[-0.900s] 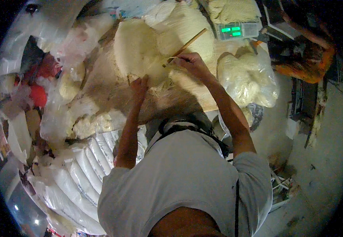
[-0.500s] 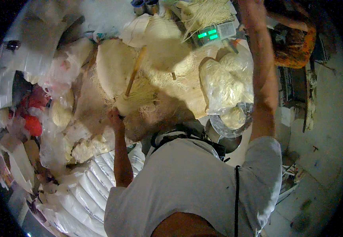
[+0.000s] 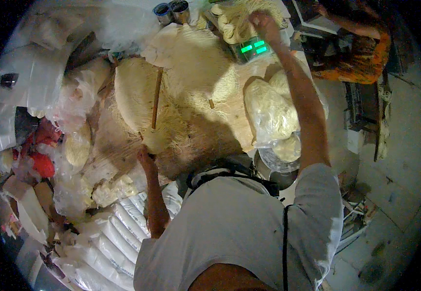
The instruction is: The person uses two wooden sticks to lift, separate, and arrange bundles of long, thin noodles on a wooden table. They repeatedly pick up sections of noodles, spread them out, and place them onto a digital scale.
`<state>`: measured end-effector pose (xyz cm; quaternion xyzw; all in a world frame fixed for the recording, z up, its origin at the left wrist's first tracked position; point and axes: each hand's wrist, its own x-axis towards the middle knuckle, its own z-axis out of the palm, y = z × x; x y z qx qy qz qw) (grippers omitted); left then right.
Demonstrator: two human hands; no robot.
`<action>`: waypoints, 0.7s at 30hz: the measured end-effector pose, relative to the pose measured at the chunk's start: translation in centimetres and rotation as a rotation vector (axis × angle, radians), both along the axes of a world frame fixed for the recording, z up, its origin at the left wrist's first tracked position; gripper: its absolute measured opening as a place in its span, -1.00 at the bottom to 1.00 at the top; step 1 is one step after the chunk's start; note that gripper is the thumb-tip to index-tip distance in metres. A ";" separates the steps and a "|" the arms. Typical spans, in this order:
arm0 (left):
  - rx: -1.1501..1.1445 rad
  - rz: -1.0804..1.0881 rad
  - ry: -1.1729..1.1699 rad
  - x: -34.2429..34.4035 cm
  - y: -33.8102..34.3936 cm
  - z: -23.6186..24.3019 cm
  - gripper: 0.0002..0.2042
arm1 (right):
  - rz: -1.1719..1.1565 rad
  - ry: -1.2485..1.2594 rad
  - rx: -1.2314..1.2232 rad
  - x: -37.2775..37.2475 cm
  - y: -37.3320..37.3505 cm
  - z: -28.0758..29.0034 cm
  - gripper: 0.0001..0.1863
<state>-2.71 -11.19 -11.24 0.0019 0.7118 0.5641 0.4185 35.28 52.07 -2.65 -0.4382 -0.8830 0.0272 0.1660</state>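
My left hand (image 3: 145, 156) is low on the board (image 3: 203, 140), fingers curled at the lower edge of loose pale noodles (image 3: 171, 136); what they hold is unclear. A wooden stick (image 3: 157, 97) lies across the noodles above it. A second stick end (image 3: 211, 103) pokes from under a broad noodle sheet (image 3: 196, 63). My right hand (image 3: 264, 22) reaches to the top, its fingers bent among noodle bundles (image 3: 227, 24) on a scale (image 3: 251, 51) with a lit green display; what is in them is hidden. Bagged noodles (image 3: 271, 109) lie under my right forearm.
Crumpled plastic bags (image 3: 74, 97) and red items (image 3: 43, 165) crowd the left. Two cylindrical containers (image 3: 179, 10) stand at the back. White sacks (image 3: 113, 233) are stacked lower left, a metal bowl (image 3: 276, 165) sits at right. Another person's arm (image 3: 351, 25) is beside an orange-stained object (image 3: 361, 68).
My right hand has left the stick and moved up and right to the noodles on the scale. My left hand has moved lower in view; the stick now lies more upright in the picture.
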 end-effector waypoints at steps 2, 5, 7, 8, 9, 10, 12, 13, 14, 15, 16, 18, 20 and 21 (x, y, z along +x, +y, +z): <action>0.047 0.042 -0.001 0.3 -0.5 0.2 -0.48 | 0.200 0.007 0.304 -2.4 -7.3 0.4 -0.48; -0.034 0.113 0.057 0.6 0.4 0.8 -0.52 | -0.263 0.279 0.092 -2.3 -12.3 -2.1 -0.51; -0.059 0.082 0.102 0.5 1.4 1.3 -0.55 | -0.511 0.756 -0.450 -1.2 -12.9 -7.6 -0.54; -0.103 0.053 0.087 0.4 1.8 2.0 -0.56 | -0.504 0.878 -0.519 -1.6 -13.0 -9.2 -0.56; -0.144 0.021 0.070 0.3 2.4 2.6 -0.58 | -0.495 0.999 -0.583 -2.7 -13.2 -10.1 -0.58; -0.185 -0.011 0.053 0.2 3.1 3.2 -0.59 | -0.484 1.121 -0.646 -3.5 -13.2 -10.9 -0.61; -0.122 -0.044 0.043 -0.1 2.9 3.0 -0.60 | -0.535 1.170 -0.815 -5.4 -12.8 -10.3 -0.64; -0.090 -0.061 0.036 -0.3 2.7 2.7 -0.60 | -0.559 1.191 -0.898 -6.0 -12.6 -9.7 -0.66; -0.105 -0.052 0.027 -0.3 2.8 2.6 -0.60 | -0.503 1.270 -0.934 -5.9 -12.6 -10.1 -0.79; -0.116 -0.047 0.013 -0.2 3.2 2.4 -0.60 | -0.518 1.134 -0.912 -5.0 -12.2 -11.7 -0.83; -0.128 -0.044 0.000 -0.1 3.6 2.3 -0.60 | -0.533 0.999 -0.889 -4.2 -11.7 -13.2 -0.84; -0.167 -0.023 0.080 0.8 3.5 2.6 -0.58 | -0.511 0.946 -1.074 -4.3 -12.2 -10.5 -0.77; -0.181 -0.036 0.133 1.2 3.7 2.6 -0.57 | -0.483 0.632 -0.884 -3.1 -11.2 -8.1 -0.74; -0.183 -0.063 0.150 1.1 3.5 2.4 -0.56 | -0.474 0.478 -0.788 -1.7 -10.9 -8.1 -0.72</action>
